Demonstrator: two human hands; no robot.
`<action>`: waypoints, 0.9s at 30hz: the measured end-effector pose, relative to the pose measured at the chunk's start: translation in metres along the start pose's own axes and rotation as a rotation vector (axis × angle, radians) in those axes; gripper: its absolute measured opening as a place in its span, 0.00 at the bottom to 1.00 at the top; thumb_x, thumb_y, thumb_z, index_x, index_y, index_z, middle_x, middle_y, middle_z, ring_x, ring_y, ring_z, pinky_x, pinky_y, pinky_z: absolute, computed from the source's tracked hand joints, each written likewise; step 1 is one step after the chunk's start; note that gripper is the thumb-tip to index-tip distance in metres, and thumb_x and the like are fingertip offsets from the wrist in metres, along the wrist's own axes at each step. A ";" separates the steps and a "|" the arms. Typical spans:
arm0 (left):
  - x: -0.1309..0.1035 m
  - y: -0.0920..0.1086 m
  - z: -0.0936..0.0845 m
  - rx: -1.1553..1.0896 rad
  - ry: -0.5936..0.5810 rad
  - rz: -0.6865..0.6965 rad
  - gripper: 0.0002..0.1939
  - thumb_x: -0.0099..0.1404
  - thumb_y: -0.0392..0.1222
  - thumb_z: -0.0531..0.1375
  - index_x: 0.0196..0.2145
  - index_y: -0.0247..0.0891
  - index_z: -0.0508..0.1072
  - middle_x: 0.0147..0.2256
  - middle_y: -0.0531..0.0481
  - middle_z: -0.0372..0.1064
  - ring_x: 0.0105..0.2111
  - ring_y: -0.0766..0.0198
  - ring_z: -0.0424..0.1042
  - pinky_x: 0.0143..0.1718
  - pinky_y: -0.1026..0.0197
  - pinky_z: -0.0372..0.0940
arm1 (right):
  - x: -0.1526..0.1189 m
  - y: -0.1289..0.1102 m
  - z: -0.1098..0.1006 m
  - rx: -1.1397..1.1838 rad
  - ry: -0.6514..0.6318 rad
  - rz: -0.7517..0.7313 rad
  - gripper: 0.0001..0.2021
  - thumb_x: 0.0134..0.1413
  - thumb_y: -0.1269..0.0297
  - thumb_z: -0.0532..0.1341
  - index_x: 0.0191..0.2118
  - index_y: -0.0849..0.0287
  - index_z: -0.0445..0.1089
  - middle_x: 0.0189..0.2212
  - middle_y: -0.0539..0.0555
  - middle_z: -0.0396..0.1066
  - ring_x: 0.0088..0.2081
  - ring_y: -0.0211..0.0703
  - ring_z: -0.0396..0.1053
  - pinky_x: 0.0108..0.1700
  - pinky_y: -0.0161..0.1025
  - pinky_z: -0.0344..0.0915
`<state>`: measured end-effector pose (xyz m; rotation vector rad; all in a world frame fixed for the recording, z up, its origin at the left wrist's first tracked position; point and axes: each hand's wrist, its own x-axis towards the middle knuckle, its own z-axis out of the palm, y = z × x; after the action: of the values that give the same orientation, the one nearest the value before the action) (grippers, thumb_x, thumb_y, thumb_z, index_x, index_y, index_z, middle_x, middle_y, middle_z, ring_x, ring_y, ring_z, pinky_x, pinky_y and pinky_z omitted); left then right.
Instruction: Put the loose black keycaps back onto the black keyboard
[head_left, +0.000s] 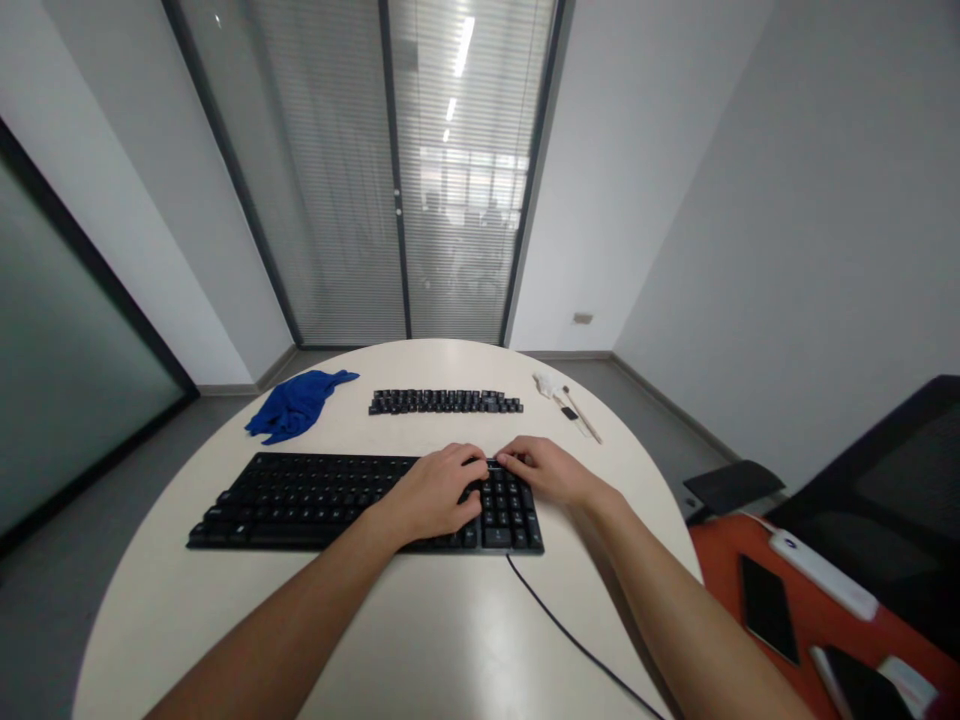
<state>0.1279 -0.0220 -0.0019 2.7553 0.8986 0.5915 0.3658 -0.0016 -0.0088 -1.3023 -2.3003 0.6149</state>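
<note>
A black keyboard (pixel 300 500) lies across the table, its number keys at the right end and its cable (pixel 566 632) leaving the near edge. My left hand (pixel 442 490) rests over its right part, thumb and forefinger apart, fingertips at the far edge above the number keys. Just to the right is my right hand (pixel 547 468), fingers curled and pressed to that same far edge; whatever lies under its fingertips is hidden. Beyond both hands, loose black keycaps (pixel 446 402) stand in several rows.
At the back left of the round white table (pixel 420 640) lies a crumpled blue cloth (pixel 296 405). A thin brush (pixel 583 415), a small black-ended tool (pixel 568 412) and a white crumpled piece (pixel 544 383) are at the back right. An orange chair (pixel 727 570) holds a phone (pixel 769 607).
</note>
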 end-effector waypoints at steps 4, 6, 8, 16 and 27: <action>0.000 0.003 -0.001 -0.005 -0.013 -0.011 0.12 0.63 0.34 0.58 0.45 0.41 0.71 0.52 0.45 0.68 0.51 0.52 0.69 0.55 0.50 0.66 | -0.002 -0.001 -0.001 -0.004 -0.013 -0.008 0.17 0.66 0.52 0.57 0.44 0.57 0.79 0.39 0.56 0.78 0.38 0.45 0.73 0.41 0.39 0.65; 0.000 0.002 -0.001 -0.018 -0.011 -0.014 0.12 0.63 0.35 0.58 0.45 0.41 0.71 0.52 0.45 0.68 0.51 0.52 0.69 0.55 0.50 0.66 | -0.002 -0.003 -0.001 -0.004 -0.009 -0.011 0.16 0.65 0.52 0.58 0.45 0.56 0.79 0.39 0.56 0.78 0.39 0.46 0.73 0.41 0.39 0.65; 0.000 0.000 0.000 -0.034 -0.005 -0.015 0.12 0.64 0.34 0.57 0.45 0.42 0.72 0.52 0.45 0.68 0.51 0.53 0.69 0.56 0.50 0.66 | -0.001 -0.005 0.000 -0.017 -0.003 -0.018 0.16 0.65 0.52 0.59 0.45 0.56 0.79 0.39 0.56 0.78 0.40 0.46 0.73 0.42 0.40 0.65; -0.002 -0.012 -0.001 -0.090 -0.019 0.013 0.15 0.65 0.33 0.56 0.49 0.42 0.74 0.55 0.46 0.68 0.54 0.54 0.69 0.59 0.49 0.64 | 0.003 -0.009 0.006 -0.068 0.012 -0.030 0.16 0.64 0.54 0.59 0.43 0.60 0.78 0.39 0.58 0.77 0.42 0.49 0.72 0.46 0.43 0.66; -0.007 -0.020 0.000 -0.053 -0.008 0.088 0.18 0.66 0.32 0.54 0.49 0.42 0.76 0.57 0.46 0.71 0.54 0.56 0.72 0.60 0.50 0.66 | 0.006 -0.009 0.014 -0.050 0.021 0.033 0.12 0.61 0.57 0.61 0.41 0.60 0.76 0.39 0.58 0.77 0.42 0.48 0.72 0.46 0.42 0.65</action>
<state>0.1121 -0.0104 -0.0097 2.7593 0.7517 0.6088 0.3491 -0.0030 -0.0138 -1.3660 -2.2950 0.5550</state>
